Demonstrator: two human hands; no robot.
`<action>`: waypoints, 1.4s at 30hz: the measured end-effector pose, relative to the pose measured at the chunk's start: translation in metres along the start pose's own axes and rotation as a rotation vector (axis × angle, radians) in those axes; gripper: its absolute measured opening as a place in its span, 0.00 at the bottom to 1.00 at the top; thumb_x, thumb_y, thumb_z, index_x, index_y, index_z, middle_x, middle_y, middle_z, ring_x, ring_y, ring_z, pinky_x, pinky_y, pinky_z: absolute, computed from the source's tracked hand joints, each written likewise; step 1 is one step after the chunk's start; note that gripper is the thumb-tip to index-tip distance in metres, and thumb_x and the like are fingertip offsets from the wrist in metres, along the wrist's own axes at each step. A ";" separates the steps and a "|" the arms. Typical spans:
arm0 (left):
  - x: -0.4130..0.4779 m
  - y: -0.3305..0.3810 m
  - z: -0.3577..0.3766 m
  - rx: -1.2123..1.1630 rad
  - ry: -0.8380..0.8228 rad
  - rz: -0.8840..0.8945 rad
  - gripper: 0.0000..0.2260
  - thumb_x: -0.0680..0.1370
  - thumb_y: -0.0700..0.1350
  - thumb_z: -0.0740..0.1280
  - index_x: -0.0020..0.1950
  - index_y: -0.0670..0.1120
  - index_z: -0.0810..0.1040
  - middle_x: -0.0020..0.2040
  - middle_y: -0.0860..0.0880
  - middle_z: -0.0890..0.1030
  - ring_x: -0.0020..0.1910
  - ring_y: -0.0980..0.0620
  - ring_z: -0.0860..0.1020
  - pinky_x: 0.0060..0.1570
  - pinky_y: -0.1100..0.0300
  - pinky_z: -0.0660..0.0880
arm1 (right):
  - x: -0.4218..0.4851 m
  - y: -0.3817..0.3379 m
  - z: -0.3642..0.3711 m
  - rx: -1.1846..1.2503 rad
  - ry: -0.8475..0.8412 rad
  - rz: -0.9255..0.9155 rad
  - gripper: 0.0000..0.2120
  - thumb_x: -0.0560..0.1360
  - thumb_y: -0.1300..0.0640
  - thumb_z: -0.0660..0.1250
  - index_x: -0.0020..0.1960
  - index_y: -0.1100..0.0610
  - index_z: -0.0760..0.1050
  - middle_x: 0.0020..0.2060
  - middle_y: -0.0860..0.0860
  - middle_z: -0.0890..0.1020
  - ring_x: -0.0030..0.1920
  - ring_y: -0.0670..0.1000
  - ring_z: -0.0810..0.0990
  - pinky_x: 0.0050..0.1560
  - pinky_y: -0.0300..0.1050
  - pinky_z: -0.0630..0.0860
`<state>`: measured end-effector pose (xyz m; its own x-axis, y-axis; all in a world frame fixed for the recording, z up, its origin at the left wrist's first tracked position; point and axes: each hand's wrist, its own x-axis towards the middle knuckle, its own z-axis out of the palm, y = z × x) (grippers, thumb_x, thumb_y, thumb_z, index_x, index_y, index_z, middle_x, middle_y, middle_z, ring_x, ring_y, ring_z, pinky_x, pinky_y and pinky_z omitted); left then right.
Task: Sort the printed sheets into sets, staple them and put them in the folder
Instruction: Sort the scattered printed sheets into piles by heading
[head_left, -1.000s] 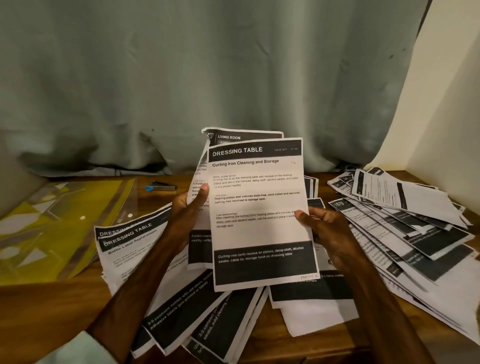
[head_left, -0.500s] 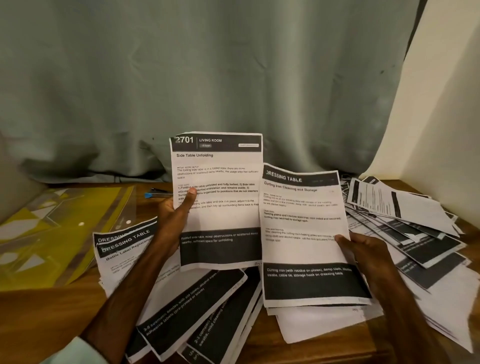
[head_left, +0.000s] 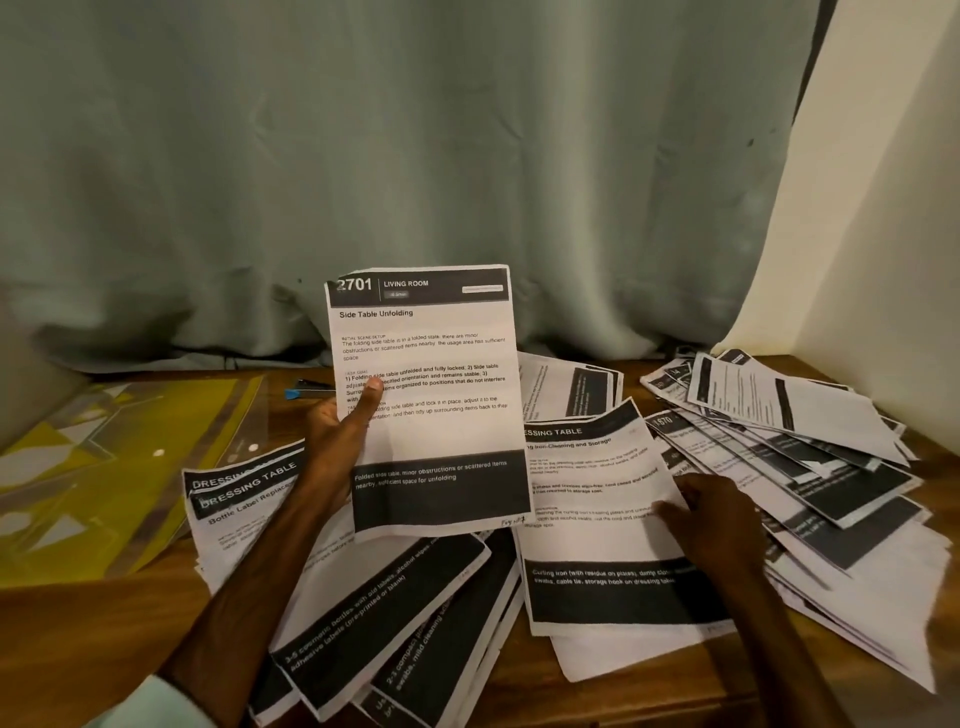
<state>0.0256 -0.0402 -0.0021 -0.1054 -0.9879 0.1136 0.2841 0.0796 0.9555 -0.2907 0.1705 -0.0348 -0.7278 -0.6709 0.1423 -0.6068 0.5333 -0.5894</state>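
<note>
My left hand (head_left: 340, 436) holds up a printed sheet headed "2701 Living Room" (head_left: 431, 364), thumb across its front. My right hand (head_left: 711, 519) rests on a "Dressing Table" curling-iron sheet (head_left: 597, 519) that lies on a pile at the centre right; its fingers look bent over the sheet's right edge. More "Dressing Table" sheets (head_left: 249, 493) fan out below my left arm. A yellow clear folder (head_left: 104, 467) lies flat at the left. A dark stapler with a blue end (head_left: 306, 389) sits behind my left hand.
A wide fan of printed sheets (head_left: 810, 467) covers the right side of the wooden table (head_left: 78, 639). A grey-green curtain (head_left: 415, 156) hangs behind the table, and a cream wall (head_left: 893, 208) closes the right side.
My right hand has carried the curling-iron sheet away from the stack in my left hand, rightward and down onto the centre-right pile. The "Living Room" sheet is now uncovered in my left hand.
</note>
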 end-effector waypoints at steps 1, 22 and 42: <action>0.000 0.000 0.000 0.007 0.003 0.001 0.05 0.79 0.49 0.71 0.52 0.50 0.81 0.47 0.53 0.87 0.46 0.51 0.87 0.46 0.51 0.82 | -0.001 -0.001 0.003 -0.021 0.022 -0.006 0.18 0.75 0.56 0.75 0.63 0.57 0.79 0.59 0.57 0.83 0.58 0.58 0.81 0.53 0.49 0.76; -0.004 -0.003 0.005 0.027 -0.020 0.023 0.10 0.80 0.48 0.70 0.59 0.45 0.80 0.53 0.51 0.86 0.49 0.54 0.86 0.42 0.62 0.82 | -0.006 -0.023 0.030 0.057 0.082 -0.194 0.25 0.72 0.59 0.78 0.66 0.59 0.76 0.63 0.60 0.79 0.64 0.61 0.77 0.64 0.56 0.75; -0.008 -0.003 0.009 0.000 -0.146 -0.047 0.05 0.82 0.47 0.67 0.55 0.48 0.80 0.52 0.49 0.87 0.49 0.48 0.86 0.46 0.55 0.84 | -0.027 -0.084 0.035 0.815 -0.274 -0.271 0.07 0.77 0.60 0.71 0.55 0.56 0.82 0.43 0.44 0.87 0.44 0.44 0.86 0.37 0.35 0.80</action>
<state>0.0172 -0.0317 -0.0038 -0.2561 -0.9607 0.1067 0.2753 0.0333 0.9608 -0.2091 0.1253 -0.0172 -0.4274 -0.8755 0.2255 -0.2560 -0.1220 -0.9589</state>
